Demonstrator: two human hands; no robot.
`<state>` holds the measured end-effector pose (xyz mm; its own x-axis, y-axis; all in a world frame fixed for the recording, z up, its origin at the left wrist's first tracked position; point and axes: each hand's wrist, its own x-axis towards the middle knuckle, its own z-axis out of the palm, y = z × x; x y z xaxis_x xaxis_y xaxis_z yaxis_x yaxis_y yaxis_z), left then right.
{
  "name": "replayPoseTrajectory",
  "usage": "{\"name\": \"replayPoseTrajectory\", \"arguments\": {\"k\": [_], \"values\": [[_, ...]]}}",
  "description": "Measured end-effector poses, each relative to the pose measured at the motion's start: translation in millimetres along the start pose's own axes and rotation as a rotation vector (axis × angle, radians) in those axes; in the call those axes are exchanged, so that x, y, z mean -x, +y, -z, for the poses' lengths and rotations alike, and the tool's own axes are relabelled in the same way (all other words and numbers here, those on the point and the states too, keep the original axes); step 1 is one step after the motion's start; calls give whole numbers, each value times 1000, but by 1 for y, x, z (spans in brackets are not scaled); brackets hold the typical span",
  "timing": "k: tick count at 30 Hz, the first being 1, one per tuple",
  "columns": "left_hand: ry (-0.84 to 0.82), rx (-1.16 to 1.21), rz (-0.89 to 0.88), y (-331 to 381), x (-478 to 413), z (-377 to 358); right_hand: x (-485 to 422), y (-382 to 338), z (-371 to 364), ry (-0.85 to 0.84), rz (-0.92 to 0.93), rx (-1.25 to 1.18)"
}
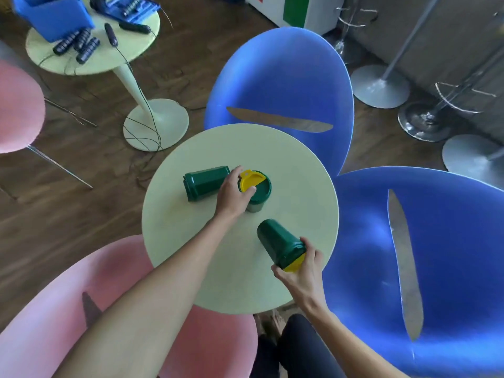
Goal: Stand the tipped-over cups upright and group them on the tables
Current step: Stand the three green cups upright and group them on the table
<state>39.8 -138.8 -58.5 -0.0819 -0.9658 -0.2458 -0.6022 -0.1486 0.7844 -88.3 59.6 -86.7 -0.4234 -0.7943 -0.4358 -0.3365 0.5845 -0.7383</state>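
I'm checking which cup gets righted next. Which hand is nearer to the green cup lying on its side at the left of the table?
Left. The left hand sits just right of the lying cup, gripping the upright cup. The right hand is farther off, holding a tilted cup near the table's front edge.

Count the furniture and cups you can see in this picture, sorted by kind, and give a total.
Green cups: 3
Round tables: 2
Blue chairs: 2
Pink chairs: 2
Total: 9
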Motion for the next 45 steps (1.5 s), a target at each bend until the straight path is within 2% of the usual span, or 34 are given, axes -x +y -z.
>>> {"name": "replayPoseTrajectory", "arguments": {"k": [5, 12, 25, 32, 34, 36, 38, 39, 41, 45], "values": [[-37, 18, 26, -5, -14, 4, -21, -36, -13, 63, 64, 65], [-69, 69, 21, -16, -26, 11, -55, -71, -36, 45, 93, 135], [-105, 199, -14, -35, -27, 9, -53, -72, -43, 40, 81, 164], [-189, 208, -9, -38, -26, 9, -47, -69, -44, 58, 79, 192], [-94, 217, 23, -40, -23, 14, -48, -68, -44, 51, 83, 187], [139, 217, 2, -47, -25, 24, -49, -67, -44, 49, 81, 192], [330, 88, -43, -59, -31, 40, -49, -67, -44, 48, 86, 200], [364, -5, -36, -66, -37, 49, -48, -67, -44, 49, 89, 202], [283, -180, 22, -83, -51, 65, -48, -67, -44, 51, 92, 200], [-85, -333, 72, -115, -68, 83, -48, -67, -44, 47, 102, 201]]}}
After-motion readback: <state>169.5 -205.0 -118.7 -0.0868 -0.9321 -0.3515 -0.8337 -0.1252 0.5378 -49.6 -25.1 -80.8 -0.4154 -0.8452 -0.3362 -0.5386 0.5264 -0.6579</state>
